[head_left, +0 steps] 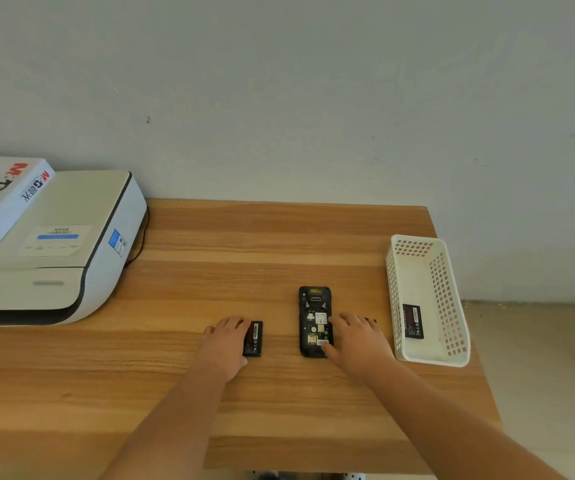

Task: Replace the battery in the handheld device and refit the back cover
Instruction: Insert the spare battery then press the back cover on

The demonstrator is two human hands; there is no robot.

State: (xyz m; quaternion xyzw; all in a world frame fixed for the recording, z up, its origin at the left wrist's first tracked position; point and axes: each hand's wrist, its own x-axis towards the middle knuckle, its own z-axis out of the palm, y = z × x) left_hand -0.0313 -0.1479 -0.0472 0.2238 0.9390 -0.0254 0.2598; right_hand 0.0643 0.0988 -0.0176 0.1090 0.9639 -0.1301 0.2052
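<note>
Head view: left hand (225,341) lies flat, fingers over a black rectangular battery (254,339) on the wooden table (279,244). Right hand (357,336), fingers spread, touches the black handheld device (315,322), which lies face down with its battery bay exposed. Beside it, a white perforated plastic basket (447,292) holds a second black battery (412,321).

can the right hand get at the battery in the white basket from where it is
Probably yes: the right hand rests by the device, the basket stands open-topped just to its right, and nothing covers the battery inside.
</note>
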